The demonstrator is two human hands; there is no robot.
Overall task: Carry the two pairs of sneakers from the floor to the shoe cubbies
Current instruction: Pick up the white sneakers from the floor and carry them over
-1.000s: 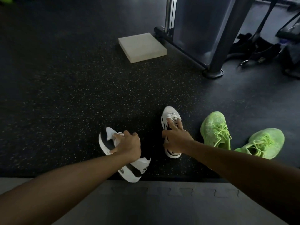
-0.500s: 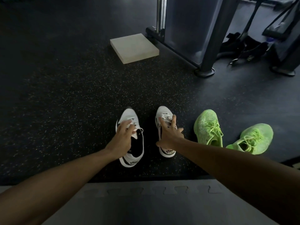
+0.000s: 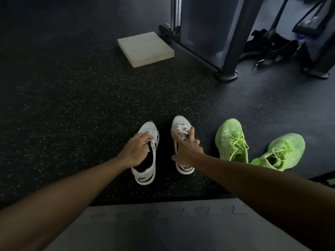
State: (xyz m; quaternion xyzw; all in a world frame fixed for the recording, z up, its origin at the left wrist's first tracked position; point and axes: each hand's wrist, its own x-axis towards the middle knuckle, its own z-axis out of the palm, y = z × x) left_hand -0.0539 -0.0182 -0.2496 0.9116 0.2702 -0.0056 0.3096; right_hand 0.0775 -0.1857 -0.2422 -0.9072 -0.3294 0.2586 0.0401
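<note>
Two white-and-black sneakers stand upright side by side on the dark speckled floor, toes pointing away from me. My left hand [image 3: 135, 151] grips the tongue and collar of the left white sneaker [image 3: 146, 171]. My right hand [image 3: 187, 149] lies over the laces and collar of the right white sneaker [image 3: 182, 124], fingers partly spread; whether it grips is unclear. To the right lie two neon green sneakers: one [image 3: 231, 138] upright, the other [image 3: 282, 151] angled off to the right. No shoe cubbies are in view.
A pale square foam block [image 3: 145, 48] lies on the floor ahead. A grey machine frame with a round foot [image 3: 226, 75] stands behind it, with black straps and clips [image 3: 268, 46] to its right. A grey interlocking mat edge [image 3: 163, 212] runs below my arms.
The left white sneaker, tipped on its side one second ago, now stands upright beside its mate. My right hand stays on the right white sneaker.
</note>
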